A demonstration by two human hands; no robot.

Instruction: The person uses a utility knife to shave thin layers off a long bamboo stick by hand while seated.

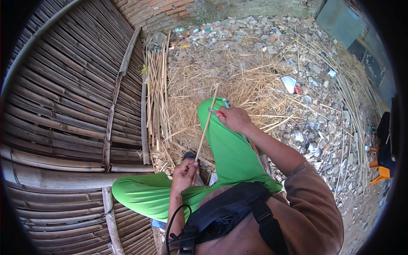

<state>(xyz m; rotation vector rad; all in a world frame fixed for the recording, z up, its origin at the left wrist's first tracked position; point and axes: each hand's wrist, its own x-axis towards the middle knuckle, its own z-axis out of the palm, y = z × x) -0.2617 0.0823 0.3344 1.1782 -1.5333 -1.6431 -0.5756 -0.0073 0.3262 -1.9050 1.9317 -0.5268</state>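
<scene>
My left hand (185, 173) is closed around the lower end of a thin, pale bamboo stick (205, 132). The stick slants up and away across my raised right knee, which is covered in green trousers (225, 148). In my right hand (233, 120) is a small knife (220, 114) with a red handle. Its short metal blade lies against the stick near the knee, and the fingers hide much of the handle. A dark strapped bag (229, 212) rests across my body.
To the left stands a slatted bamboo structure (76, 106). A bundle of split bamboo sticks (157, 93) lies beside it. Shavings (187, 85) cover the ground ahead. Rubble (314, 148) and long bamboo strips (355, 85) spread to the right, near an orange stool (380, 172). Behind is a brick wall (170, 15).
</scene>
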